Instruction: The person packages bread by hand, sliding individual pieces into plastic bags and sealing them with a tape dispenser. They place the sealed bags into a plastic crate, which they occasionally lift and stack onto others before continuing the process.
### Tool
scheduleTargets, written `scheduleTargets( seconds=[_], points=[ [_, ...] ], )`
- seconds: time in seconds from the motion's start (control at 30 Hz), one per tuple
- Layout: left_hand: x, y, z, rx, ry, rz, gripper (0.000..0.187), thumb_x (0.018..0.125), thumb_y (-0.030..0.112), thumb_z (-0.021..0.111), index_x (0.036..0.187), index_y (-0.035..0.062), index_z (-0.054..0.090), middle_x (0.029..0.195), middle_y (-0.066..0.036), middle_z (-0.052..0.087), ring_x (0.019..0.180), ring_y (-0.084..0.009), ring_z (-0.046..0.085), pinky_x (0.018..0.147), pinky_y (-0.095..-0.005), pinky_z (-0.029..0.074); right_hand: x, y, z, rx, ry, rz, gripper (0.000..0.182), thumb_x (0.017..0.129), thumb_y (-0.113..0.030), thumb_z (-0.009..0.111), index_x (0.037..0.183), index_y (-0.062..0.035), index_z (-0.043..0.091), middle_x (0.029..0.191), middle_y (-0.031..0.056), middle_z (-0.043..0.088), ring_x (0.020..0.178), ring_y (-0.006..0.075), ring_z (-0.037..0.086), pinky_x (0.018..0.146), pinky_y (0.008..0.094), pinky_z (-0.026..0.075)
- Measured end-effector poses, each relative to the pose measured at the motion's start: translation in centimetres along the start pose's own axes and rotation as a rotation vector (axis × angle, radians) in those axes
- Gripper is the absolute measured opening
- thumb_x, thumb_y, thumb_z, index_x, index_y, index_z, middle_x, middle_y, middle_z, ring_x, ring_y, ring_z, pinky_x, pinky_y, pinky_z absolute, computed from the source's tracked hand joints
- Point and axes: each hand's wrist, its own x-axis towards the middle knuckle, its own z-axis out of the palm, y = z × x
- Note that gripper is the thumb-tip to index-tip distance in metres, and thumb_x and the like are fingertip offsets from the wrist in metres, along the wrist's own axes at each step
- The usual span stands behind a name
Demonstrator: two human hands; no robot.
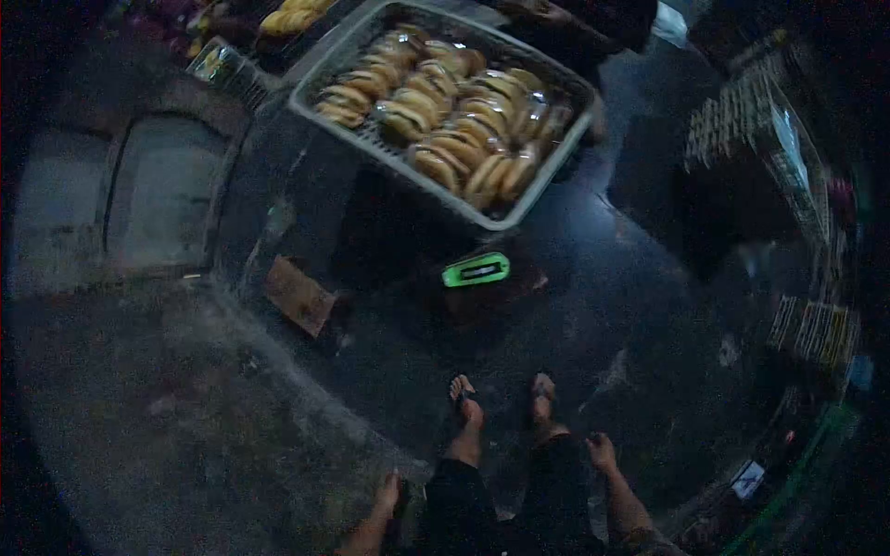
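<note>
At the bottom, my left hand [387,491] hangs low beside my left leg, its fingers dim and blurred. My right hand [601,451] is by my right leg with its fingers curled in, and nothing shows in it. Both hands are apart from the grey plastic crate [394,167] farther ahead. Rows of round, golden flat pieces, like buns or cakes, in clear wrapping [464,120] fill that crate. Below its near corner is a bright green panel [476,270] with a dark rectangle in the middle.
Another person's hand [552,11] is behind the crate. A brown flat piece [301,295] lies on the floor to the left. Stacked slatted crates [732,125] stand at right. Pale panels [167,185] are at left; a small clear container [222,69] and yellow items [292,18] are at upper left.
</note>
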Motion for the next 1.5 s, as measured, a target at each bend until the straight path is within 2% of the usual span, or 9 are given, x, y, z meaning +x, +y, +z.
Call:
scheduleTargets(
  seconds=[0.2, 0.57, 0.63, 0.77, 0.93, 1.03, 1.13, 1.27, 1.5],
  points=[
    [-0.8, -2.6, -5.0, -0.191, 0.075, -0.03, 0.048, 0.099, 0.044, 0.047, 0.119, 0.0019, 0.056, 0.112, -0.014, 0.061, 0.101, -0.0273, 0.057, 0.091, -0.0399, 0.043, 1.7, -12.7, 10.1, -0.337, -0.262, -0.199, 0.045, 0.094, -0.027, 0.061, 0.13, -0.0018, 0.052, 0.127, 0.0169, 0.059, 0.117, 0.0298, 0.058, 0.095, 0.0404, 0.048],
    [10.9, 20.3, -20.3, -0.175, 0.071, 0.189, 0.047, 0.099, 0.041, 0.049, 0.123, 0.0014, 0.055, 0.113, -0.014, 0.062, 0.105, -0.0254, 0.058, 0.094, -0.0374, 0.043, 7.6, -39.4, 20.2, 0.238, -0.769, 0.128, 0.075, 0.092, -0.052, 0.057, 0.145, -0.0037, 0.037, 0.144, 0.0183, 0.043, 0.132, 0.0311, 0.043, 0.11, 0.0414, 0.035],
    [12.1, 23.4, -23.0, -0.155, 0.059, 0.212, 0.046, 0.099, 0.04, 0.049, 0.124, 0.0013, 0.054, 0.113, -0.013, 0.062, 0.105, -0.0251, 0.058, 0.094, -0.0369, 0.043, 9.6, -44.2, 21.5, -0.075, -0.785, 0.054, 0.079, 0.091, -0.054, 0.058, 0.147, -0.004, 0.033, 0.148, 0.0166, 0.038, 0.134, 0.0301, 0.04, 0.112, 0.041, 0.031],
    [13.1, 29.9, -27.7, -0.104, 0.044, 0.256, 0.046, 0.099, 0.04, 0.05, 0.125, 0.0011, 0.054, 0.113, -0.013, 0.062, 0.106, -0.0245, 0.058, 0.095, -0.0363, 0.043, 14.8, -43.6, 26.9, 0.061, -0.915, -0.002, 0.078, 0.091, -0.053, 0.058, 0.146, -0.0034, 0.035, 0.149, 0.0157, 0.038, 0.135, 0.029, 0.039, 0.111, 0.0402, 0.033],
    [11.1, 43.4, -34.2, -0.031, -0.05, 0.342, 0.05, 0.096, 0.036, 0.056, 0.131, 0.0007, 0.051, 0.129, -0.02, 0.055, 0.121, -0.0293, 0.052, 0.102, -0.0384, 0.04, 17.2, -44.3, 30.2, 0.316, -1.079, 0.444, 0.071, 0.092, -0.049, 0.058, 0.143, -0.0027, 0.04, 0.148, 0.0154, 0.039, 0.13, 0.0287, 0.044, 0.108, 0.0391, 0.039],
    [13.2, 46.5, -36.7, 0.222, 0.035, 0.519, 0.053, 0.094, 0.038, 0.058, 0.131, -0.0002, 0.05, 0.129, -0.023, 0.054, 0.122, -0.0345, 0.051, 0.103, -0.0406, 0.04, 15.2, -50.7, 25.2, 0.697, -0.959, 0.392, 0.05, 0.099, -0.041, 0.049, 0.131, -0.0033, 0.053, 0.127, 0.0129, 0.059, 0.106, 0.0234, 0.06, 0.091, 0.0348, 0.048],
    [18.3, 50.6, -39.5, 0.599, 0.131, 0.843, 0.056, 0.09, 0.036, 0.063, 0.131, -0.0011, 0.051, 0.126, -0.026, 0.054, 0.12, -0.0394, 0.052, 0.103, -0.0428, 0.041, 16.8, -52.3, 25.9, 0.775, -0.891, 0.389, 0.049, 0.099, -0.04, 0.049, 0.131, -0.0033, 0.054, 0.126, 0.0127, 0.059, 0.106, 0.0233, 0.06, 0.091, 0.0348, 0.048],
    [24.4, 60.5, -44.3, 1.158, 0.092, 0.681, 0.059, 0.078, 0.032, 0.072, 0.123, -0.0027, 0.057, 0.12, -0.029, 0.058, 0.111, -0.0427, 0.056, 0.096, -0.0456, 0.046, 18.8, -55.1, 30.8, 0.947, -0.72, 0.404, 0.048, 0.098, -0.038, 0.049, 0.13, -0.0031, 0.054, 0.126, 0.0125, 0.059, 0.106, 0.0231, 0.06, 0.091, 0.0346, 0.048],
    [29.3, 70.7, -50.5, 1.22, -0.004, 0.844, 0.055, 0.077, 0.038, 0.07, 0.115, -0.0004, 0.062, 0.118, -0.025, 0.06, 0.109, -0.0423, 0.057, 0.093, -0.0474, 0.047, 22.9, -55.9, 41.1, 1.119, -0.438, 0.473, 0.045, 0.098, -0.035, 0.05, 0.129, -0.0029, 0.054, 0.125, 0.0122, 0.06, 0.105, 0.0226, 0.06, 0.091, 0.0344, 0.048]
  ],
)
